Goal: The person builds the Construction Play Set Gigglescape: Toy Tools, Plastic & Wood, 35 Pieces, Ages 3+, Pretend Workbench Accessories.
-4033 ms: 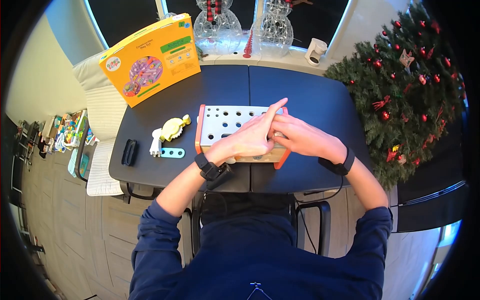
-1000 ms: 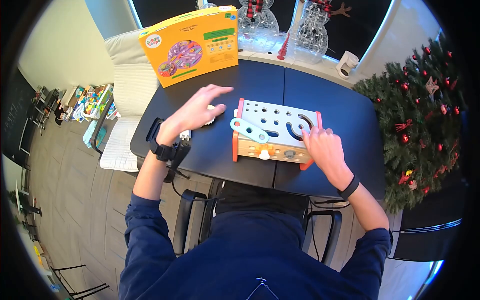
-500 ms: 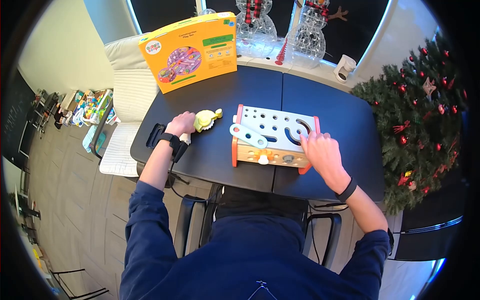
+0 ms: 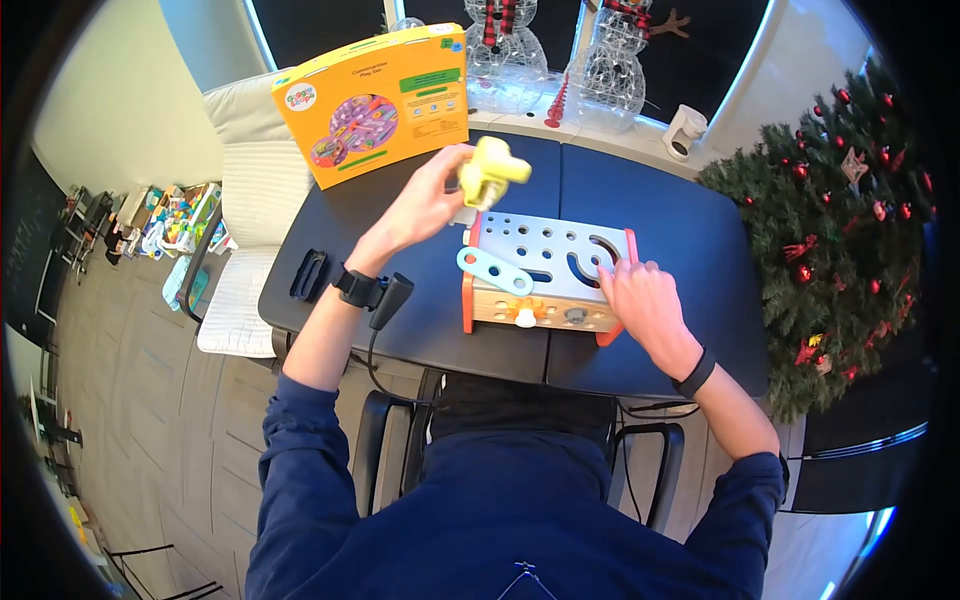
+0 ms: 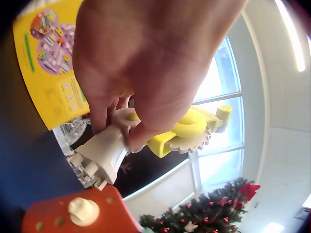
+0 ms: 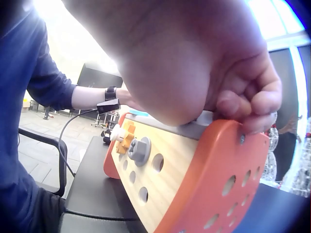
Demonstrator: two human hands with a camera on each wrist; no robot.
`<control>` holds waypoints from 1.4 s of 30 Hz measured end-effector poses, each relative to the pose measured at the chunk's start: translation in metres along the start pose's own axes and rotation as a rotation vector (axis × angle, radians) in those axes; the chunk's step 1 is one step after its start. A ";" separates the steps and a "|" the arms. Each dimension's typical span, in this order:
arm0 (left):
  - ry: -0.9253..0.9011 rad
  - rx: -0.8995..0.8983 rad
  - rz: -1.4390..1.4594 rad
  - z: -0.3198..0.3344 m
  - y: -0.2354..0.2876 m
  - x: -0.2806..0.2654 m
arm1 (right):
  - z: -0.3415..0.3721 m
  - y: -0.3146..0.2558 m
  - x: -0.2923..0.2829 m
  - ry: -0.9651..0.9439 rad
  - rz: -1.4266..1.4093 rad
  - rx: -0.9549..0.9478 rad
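The left hand (image 4: 422, 204) grips a yellow and white toy saw (image 4: 490, 172) in the air above the left end of a toy workbench (image 4: 545, 245). In the left wrist view, fingers and thumb pinch its pale handle (image 5: 104, 150), with a toothed disc (image 5: 192, 141) beyond. The right hand (image 4: 648, 305) rests with bent fingers on the bench's right end, over the top edge of the orange side panel (image 6: 218, 170). A light blue strip with holes (image 4: 495, 271) lies on the bench top. On the front are an orange gear (image 6: 125, 137) and a grey bolt (image 6: 140, 151).
A yellow box (image 4: 370, 110) stands at the back left of the dark table (image 4: 640, 180). A black holder (image 4: 309, 274) lies near the left edge. Beyond the table are a white chair (image 4: 262, 190), a decorated tree (image 4: 820, 250) and wire snowmen (image 4: 610, 80).
The left hand has picked up the yellow and white toy from the table and moved it up and right, near the bench. The right hand stays on the bench's right end.
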State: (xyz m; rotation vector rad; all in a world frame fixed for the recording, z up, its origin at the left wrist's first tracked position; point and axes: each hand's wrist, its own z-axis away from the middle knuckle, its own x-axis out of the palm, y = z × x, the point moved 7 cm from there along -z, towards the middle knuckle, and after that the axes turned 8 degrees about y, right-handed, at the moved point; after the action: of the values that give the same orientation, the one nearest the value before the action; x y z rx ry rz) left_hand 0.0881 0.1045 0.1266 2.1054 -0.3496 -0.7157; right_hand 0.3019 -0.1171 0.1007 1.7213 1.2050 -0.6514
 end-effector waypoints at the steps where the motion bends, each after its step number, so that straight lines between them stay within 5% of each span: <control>1: 0.006 0.023 -0.073 0.001 0.008 0.004 | 0.000 0.000 0.000 0.004 -0.002 -0.003; 5: 0.016 0.022 0.108 0.001 0.017 0.016 | -0.001 0.000 -0.001 0.005 -0.008 -0.009; 16: -0.091 -0.051 0.050 0.008 0.015 0.032 | -0.004 0.004 0.004 -0.011 -0.070 -0.022; 28: -0.140 0.007 0.093 0.020 0.016 0.035 | -0.021 0.010 -0.017 -0.231 -0.168 -0.077; 42: -0.112 0.022 -0.179 0.019 0.027 0.029 | -0.096 -0.053 -0.105 0.271 -0.640 -0.299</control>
State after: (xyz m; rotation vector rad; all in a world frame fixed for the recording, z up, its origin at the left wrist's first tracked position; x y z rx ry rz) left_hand 0.1001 0.0623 0.1296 2.1408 -0.2329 -0.9412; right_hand 0.2054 -0.0720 0.2090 1.1873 1.9692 -0.5714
